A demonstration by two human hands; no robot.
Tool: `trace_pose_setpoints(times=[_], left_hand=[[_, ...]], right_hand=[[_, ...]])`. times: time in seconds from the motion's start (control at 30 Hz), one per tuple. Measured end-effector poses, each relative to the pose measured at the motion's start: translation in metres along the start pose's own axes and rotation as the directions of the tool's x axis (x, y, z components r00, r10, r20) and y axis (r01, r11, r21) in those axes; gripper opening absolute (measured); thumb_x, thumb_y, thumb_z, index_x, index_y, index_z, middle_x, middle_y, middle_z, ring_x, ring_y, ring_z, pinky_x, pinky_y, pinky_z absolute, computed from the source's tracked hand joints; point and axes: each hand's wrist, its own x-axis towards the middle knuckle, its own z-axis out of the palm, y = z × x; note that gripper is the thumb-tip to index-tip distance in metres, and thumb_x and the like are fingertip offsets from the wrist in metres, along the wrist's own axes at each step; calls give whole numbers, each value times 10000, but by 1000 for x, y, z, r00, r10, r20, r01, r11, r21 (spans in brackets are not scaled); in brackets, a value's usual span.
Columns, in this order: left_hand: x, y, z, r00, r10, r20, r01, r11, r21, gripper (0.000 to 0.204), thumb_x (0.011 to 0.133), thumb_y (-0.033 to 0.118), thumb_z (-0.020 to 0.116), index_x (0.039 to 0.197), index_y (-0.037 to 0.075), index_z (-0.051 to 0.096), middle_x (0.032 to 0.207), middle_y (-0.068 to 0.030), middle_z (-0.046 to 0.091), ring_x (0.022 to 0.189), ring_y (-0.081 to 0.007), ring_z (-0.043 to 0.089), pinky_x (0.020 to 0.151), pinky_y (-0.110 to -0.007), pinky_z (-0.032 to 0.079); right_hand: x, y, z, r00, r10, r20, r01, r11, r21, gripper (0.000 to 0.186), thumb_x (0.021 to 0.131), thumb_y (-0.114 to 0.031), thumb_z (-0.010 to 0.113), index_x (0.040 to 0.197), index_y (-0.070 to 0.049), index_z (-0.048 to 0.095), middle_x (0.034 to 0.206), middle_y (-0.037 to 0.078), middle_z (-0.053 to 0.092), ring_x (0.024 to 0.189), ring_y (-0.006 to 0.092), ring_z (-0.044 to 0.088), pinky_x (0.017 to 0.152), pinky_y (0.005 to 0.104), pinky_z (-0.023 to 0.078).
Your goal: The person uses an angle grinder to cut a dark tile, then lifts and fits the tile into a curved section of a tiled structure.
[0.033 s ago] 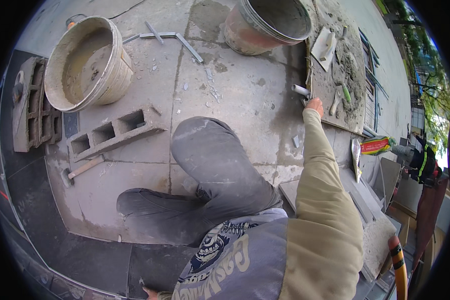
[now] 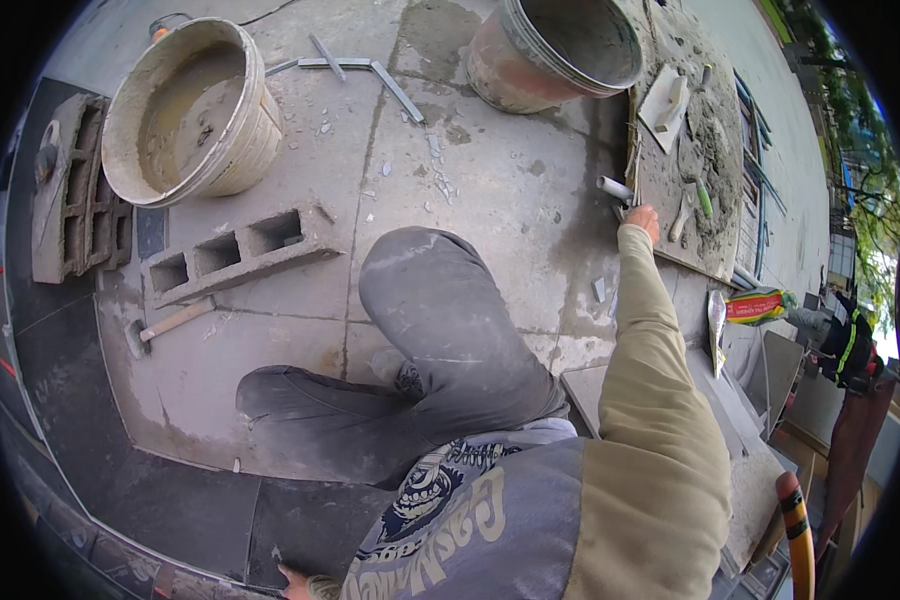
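Note:
My right arm stretches forward to the mortar-covered board. My right hand is at the board's near left corner, its fingers closed round something small that I cannot make out. A short white cylinder lies just beyond those fingers. On the board are a pointed trowel, a green-handled tool and a white float. At the lower edge, my left hand rests on dark tile, fingers stretched out and partly cut off by the frame; it holds nothing visible.
A bucket of murky water stands far left, and another bucket stands beside the board. Hollow concrete blocks and a hammer lie left of my knees. Metal strips lie ahead. A person is at far right.
The view has shifted slightly, so the buckets and board appear a little further right. My right hand stays at the board's corner and my left hand stays on the dark tile.

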Motion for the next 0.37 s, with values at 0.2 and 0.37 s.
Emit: trace_pose_setpoints(times=[0.2,0.37], left_hand=[[1,-40,-10,991,-83,103,82,997,7,912,790,779,714,1194,-38,680,1132,-244,735,1007,-428,727,840,-549,588],[-8,-35,-9,975,-147,170,134,988,81,941,786,759,730,1329,-6,660,1219,-230,727,1110,-420,705,945,-541,559]], right_hand=[[21,9,-25,951,-244,189,265,960,-90,412,926,-410,681,1119,-58,774,1217,189,740,1150,399,703,973,468,573],[38,-44,-46,913,-163,374,231,962,-144,370,955,-356,627,1221,-132,753,1281,104,742,1181,306,718,982,475,581]])
